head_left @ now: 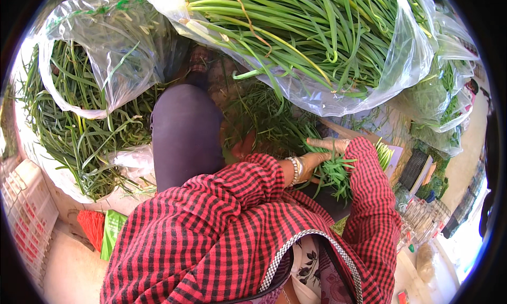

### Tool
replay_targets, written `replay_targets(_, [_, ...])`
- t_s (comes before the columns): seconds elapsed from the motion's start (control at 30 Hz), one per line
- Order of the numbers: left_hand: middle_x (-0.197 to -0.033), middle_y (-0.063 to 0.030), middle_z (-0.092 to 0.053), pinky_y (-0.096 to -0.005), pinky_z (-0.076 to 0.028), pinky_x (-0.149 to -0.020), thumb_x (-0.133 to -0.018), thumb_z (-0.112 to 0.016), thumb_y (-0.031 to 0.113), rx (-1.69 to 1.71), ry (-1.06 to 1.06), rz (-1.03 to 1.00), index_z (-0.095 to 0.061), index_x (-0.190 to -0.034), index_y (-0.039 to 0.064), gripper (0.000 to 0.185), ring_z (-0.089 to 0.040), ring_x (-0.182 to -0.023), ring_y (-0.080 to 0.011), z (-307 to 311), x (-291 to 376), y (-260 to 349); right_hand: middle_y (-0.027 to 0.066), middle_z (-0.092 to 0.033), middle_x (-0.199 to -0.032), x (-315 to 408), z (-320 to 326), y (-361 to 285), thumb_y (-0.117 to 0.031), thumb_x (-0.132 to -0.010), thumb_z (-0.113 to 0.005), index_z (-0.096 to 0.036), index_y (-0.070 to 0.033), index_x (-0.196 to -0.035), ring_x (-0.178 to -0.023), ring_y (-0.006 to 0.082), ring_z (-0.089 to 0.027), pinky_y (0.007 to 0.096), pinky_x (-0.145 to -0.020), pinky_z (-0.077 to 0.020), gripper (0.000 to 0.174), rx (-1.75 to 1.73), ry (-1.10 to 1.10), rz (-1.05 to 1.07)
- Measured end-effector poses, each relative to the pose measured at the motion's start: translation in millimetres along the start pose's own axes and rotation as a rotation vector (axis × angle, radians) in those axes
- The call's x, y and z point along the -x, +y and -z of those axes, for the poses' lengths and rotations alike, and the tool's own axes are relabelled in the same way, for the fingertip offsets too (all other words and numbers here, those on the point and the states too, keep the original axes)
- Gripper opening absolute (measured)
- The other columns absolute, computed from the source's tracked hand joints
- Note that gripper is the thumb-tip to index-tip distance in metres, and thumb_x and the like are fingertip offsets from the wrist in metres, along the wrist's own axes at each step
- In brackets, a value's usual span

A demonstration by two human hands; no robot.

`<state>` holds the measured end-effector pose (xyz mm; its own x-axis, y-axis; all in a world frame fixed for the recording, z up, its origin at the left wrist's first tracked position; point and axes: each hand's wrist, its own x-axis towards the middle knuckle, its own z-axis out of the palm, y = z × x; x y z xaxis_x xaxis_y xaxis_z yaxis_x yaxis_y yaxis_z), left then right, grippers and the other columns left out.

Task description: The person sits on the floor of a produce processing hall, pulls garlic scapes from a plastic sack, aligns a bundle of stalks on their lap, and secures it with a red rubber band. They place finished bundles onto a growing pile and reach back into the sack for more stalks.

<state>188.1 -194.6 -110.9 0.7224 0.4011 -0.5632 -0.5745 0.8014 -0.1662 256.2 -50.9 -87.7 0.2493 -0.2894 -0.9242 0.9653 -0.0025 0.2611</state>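
My left hand (311, 164), with a beaded bracelet and a bangle at the wrist, is closed around a bundle of long green leafy stalks (336, 173). My right hand (329, 144) lies just beyond it, its fingers extended over the same stalks; whether it grips any is unclear. Part of that hand is hidden by the checked sleeve. To the right of the sleeve, pale cut ends of stalks (383, 154) show. Beyond both hands a large clear plastic bag (324, 104) holds many long green stalks (293, 31).
At the left stands a plastic bag (99, 113) full of loose green leaves. A white plastic crate (31, 217), a red bristle brush (92, 227) and a green packet (113, 232) lie lower left. Loose leaves (261, 118) cover the floor by my knee. More bagged greens (435, 94) stand right.
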Motion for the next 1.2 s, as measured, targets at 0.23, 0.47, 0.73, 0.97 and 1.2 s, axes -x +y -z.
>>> replay_targets(0.23, [-0.146,-0.021,-0.05,-0.051,-0.051,-0.1,-0.083,-0.063,0.075,-0.556,-0.223,-0.062,-0.039,-0.15,0.003,0.101,-0.057,-0.125,-0.0338,1.6,28.2,5.3,0.0287,-0.067,-0.112,-15.9,3.3,26.2,-0.042,-0.079,-0.074,-0.067,0.0,-0.122,-0.105,0.039,-0.066,0.0421,-0.091,-0.0521,0.06,0.373,0.482,0.178])
replay_targets(0.47, [-0.15,-0.0317,-0.041,-0.0545,-0.044,-0.106,-0.072,-0.056,0.091,-0.177,0.031,0.061,-0.029,-0.152,-0.007,0.129,-0.053,-0.131,-0.0405,42.2,30.6,23.3,0.0294,-0.068,-0.107,34.9,-67.9,39.6,-0.04,-0.078,-0.073,-0.065,0.006,-0.109,-0.104,0.0415,-0.067,0.044,-0.093,-0.0531,0.057,0.26,0.978,0.242])
replay_targets(0.73, [-0.084,-0.0101,-0.071,-0.0414,-0.059,-0.075,-0.092,-0.065,0.017,-0.147,0.196,-0.219,-0.069,-0.095,0.001,0.017,-0.068,-0.074,-0.0255,37.7,32.1,8.0,0.0196,-0.071,-0.107,9.9,-213.8,45.8,-0.035,-0.093,-0.065,-0.05,0.004,-0.132,-0.102,0.0338,-0.069,0.0417,-0.09,-0.0541,0.057,-0.472,1.11,0.888])
replay_targets(0.97, [-0.085,-0.007,-0.07,-0.0291,-0.055,-0.067,-0.094,-0.064,0.02,-0.648,0.01,-0.28,-0.071,-0.103,-0.002,0.025,-0.066,-0.072,-0.0149,-14.3,138.1,-3.0,0.0068,-0.065,-0.092,26.7,-217.8,50.9,-0.059,-0.096,-0.06,-0.059,-0.01,-0.125,-0.078,0.0195,-0.063,0.0406,-0.081,-0.0552,0.057,-1.395,0.244,1.377])
replay_targets(1.2, [-0.093,-0.0127,-0.069,-0.0284,-0.052,-0.067,-0.088,-0.07,0.006,-1.167,-0.013,-0.493,-0.065,-0.109,-0.005,0.024,-0.064,-0.076,-0.0155,-41.3,267.9,-16.5,0.0064,-0.063,-0.129,104.0,-172.4,33.5,-0.054,-0.1,-0.055,-0.052,-0.007,-0.14,-0.112,0.0189,-0.063,0.0355,-0.095,-0.0526,0.061,-1.486,0.262,2.233])
